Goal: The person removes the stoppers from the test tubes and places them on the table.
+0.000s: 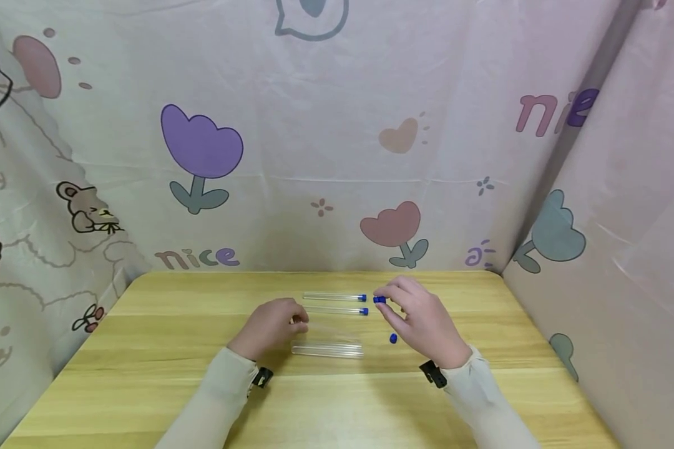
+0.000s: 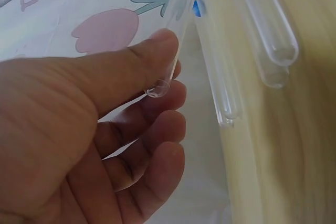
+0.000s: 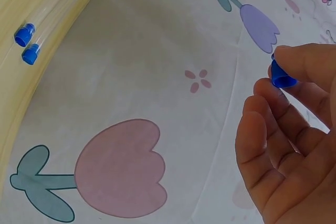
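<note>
My left hand (image 1: 272, 324) pinches a clear test tube (image 2: 157, 88) between thumb and fingers, close to its rounded end. In the left wrist view the tube slants up and away past the thumb tip. A blue cap (image 3: 282, 76) is pinched by the thumb and fingertips of my right hand (image 1: 424, 321), its wide mouth facing down in the right wrist view. Both hands are raised over the table, the cap to the right of the tube. Just below the right fingers lies a loose blue cap (image 1: 393, 338).
Two capped test tubes (image 1: 337, 310) lie side by side toward the back, their blue ends pointing right. Nearer the front, two clear tubes without caps (image 1: 327, 350) lie together on the wooden table (image 1: 326, 405). Printed curtains (image 1: 314, 149) hang behind and at both sides.
</note>
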{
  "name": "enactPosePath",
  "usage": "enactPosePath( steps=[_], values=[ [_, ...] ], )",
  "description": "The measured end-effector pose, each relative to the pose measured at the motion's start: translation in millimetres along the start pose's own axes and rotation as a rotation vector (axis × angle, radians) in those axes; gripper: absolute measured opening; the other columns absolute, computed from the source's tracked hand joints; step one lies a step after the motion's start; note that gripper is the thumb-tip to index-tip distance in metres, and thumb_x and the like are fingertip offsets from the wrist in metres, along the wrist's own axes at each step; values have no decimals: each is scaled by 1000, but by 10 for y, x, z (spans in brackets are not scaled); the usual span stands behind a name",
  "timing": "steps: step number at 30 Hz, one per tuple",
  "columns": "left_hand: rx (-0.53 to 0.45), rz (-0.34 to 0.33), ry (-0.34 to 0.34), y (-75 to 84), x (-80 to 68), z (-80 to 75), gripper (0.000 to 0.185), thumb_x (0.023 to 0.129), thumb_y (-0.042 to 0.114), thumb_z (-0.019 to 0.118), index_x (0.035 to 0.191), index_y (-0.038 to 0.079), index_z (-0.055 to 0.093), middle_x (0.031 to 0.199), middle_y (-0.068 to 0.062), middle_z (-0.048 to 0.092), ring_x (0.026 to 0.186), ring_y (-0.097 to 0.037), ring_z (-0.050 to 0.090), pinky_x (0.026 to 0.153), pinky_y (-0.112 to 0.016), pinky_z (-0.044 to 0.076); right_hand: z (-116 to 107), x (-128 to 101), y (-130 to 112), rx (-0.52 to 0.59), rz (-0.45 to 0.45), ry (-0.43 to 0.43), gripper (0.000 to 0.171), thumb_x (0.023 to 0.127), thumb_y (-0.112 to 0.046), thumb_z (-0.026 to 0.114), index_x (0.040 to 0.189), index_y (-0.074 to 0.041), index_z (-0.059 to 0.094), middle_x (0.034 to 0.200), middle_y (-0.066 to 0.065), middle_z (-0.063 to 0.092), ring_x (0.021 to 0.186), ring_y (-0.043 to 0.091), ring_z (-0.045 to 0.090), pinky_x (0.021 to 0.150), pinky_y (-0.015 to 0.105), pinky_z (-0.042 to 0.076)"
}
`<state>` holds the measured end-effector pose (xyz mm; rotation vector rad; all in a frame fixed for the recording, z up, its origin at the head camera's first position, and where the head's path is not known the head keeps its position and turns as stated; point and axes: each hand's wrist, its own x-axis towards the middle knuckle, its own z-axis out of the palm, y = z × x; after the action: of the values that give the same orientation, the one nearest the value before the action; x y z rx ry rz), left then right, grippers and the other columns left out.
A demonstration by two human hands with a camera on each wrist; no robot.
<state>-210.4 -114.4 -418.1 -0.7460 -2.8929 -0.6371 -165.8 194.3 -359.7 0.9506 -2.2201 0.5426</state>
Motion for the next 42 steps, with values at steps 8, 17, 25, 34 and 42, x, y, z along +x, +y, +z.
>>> enactPosePath(
  steps=[8, 17, 25, 34, 42],
  values=[
    [-6, -32, -22, -58, -6, 49, 10, 92, 13, 79, 102, 12, 79, 93, 6, 73, 83, -12, 64, 84, -39, 57, 17, -3, 0, -8, 16, -16, 18, 90, -11, 81, 107, -12, 74, 102, -5, 67, 81, 7, 59, 62, 19, 51],
    [-1, -65, -67, -121, -38, 81, 7, 93, 8, 76, 93, 15, 78, 90, 6, 72, 83, -13, 63, 85, -40, 56, 19, -1, -17, -8, 39, -34, 17, 91, -12, 80, 107, -13, 74, 102, -5, 67, 81, 7, 59, 62, 19, 51],
    [-15, -42, -76, -153, -58, 93, 6, 94, 14, 77, 88, 11, 76, 87, 8, 70, 81, -12, 62, 84, -40, 56, 44, -11, -1, 4, 36, -37, 19, 91, -11, 81, 109, -12, 73, 104, -5, 68, 84, 7, 61, 65, 20, 53],
    [-23, -4, -58, -178, -72, 114, 8, 92, 4, 76, 91, 12, 76, 88, 5, 71, 83, -14, 64, 82, -41, 57, 49, -11, 4, 7, 33, -39, 19, 91, -11, 80, 109, -12, 73, 103, -5, 68, 83, 7, 61, 65, 19, 53],
    [-57, -86, -46, -168, -47, 19, 16, 97, 10, 72, 113, 13, 76, 93, 4, 72, 84, -13, 65, 83, -41, 57, 39, -12, -2, -3, 46, -41, 17, 93, -13, 79, 108, -13, 73, 103, -6, 69, 84, 6, 61, 64, 19, 53]
  ],
)
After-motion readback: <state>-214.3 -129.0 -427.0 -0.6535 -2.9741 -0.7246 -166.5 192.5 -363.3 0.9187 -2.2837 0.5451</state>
